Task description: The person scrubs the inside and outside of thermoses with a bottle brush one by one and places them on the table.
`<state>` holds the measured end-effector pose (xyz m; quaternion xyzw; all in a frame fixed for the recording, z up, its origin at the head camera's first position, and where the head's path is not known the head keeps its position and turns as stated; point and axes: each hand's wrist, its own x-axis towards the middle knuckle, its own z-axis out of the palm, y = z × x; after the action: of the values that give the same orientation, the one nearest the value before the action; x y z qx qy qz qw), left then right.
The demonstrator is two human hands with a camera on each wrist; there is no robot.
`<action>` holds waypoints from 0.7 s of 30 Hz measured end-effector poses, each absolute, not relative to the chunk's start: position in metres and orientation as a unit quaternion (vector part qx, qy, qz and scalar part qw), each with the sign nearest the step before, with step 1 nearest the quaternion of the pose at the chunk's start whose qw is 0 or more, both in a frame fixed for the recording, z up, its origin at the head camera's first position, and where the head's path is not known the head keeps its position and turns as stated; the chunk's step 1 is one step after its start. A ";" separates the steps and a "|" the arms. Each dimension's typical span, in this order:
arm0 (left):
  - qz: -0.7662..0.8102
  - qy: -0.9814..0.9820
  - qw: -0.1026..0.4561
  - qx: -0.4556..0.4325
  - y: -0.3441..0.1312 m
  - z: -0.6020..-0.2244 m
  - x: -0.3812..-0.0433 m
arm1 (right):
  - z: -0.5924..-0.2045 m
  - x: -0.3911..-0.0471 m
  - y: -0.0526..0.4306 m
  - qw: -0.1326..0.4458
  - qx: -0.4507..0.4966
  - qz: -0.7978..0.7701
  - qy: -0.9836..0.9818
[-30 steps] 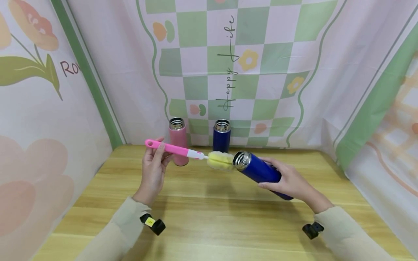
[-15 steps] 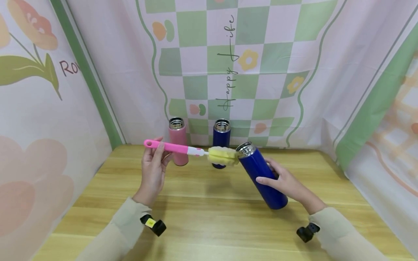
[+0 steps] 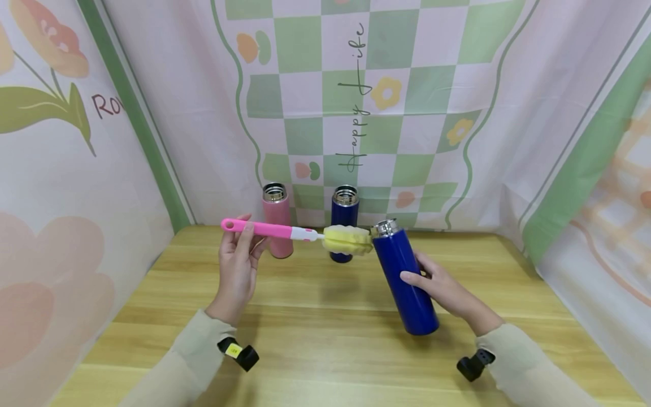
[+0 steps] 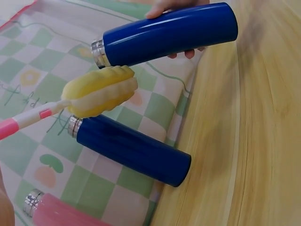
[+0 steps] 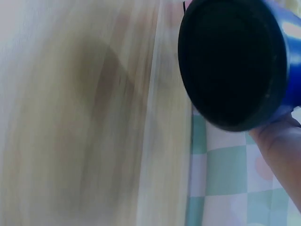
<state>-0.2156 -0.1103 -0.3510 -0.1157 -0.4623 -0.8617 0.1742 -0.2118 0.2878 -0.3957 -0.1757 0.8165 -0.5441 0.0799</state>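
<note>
My left hand [image 3: 238, 265] pinches the pink handle of a bottle brush [image 3: 264, 229], held level above the table. Its yellow and white sponge head [image 4: 99, 92] points right, near the steel mouth of a blue vacuum flask [image 3: 407, 282]. The fingers and thumb of my right hand [image 3: 442, 285] wrap round that flask, which is tilted with its lidless mouth up and to the left. In the right wrist view the flask's dark base [image 5: 230, 66] faces the camera. The sponge is outside the flask and overlaps the rim in the head view.
A pink flask [image 3: 277, 217] and a second blue flask [image 3: 344, 215], both lidless, stand upright at the back of the wooden table [image 3: 315, 350]. Behind them hangs a checked cloth [image 3: 346, 96]. Cloth walls also flank the table on both sides.
My right hand has turned the blue flask more upright, its base swinging down and to the left, its mouth rising slightly. The brush has shifted only a little.
</note>
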 end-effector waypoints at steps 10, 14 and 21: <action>-0.870 -0.449 0.175 -0.105 -0.109 -0.353 -0.216 | -0.395 -0.208 0.276 0.157 -0.150 -0.654 0.725; -0.872 -0.443 0.179 -0.108 -0.108 -0.353 -0.216 | -0.397 -0.207 0.274 0.157 -0.130 -0.661 0.722; -0.872 -0.444 0.179 -0.105 -0.106 -0.355 -0.215 | -0.405 -0.210 0.272 0.133 -0.141 -0.684 0.703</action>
<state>-0.2150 -0.1061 -0.3547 -0.1050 -0.4436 -0.8718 0.1793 -0.2104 0.2724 -0.4048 -0.1407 0.7035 -0.6838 0.1333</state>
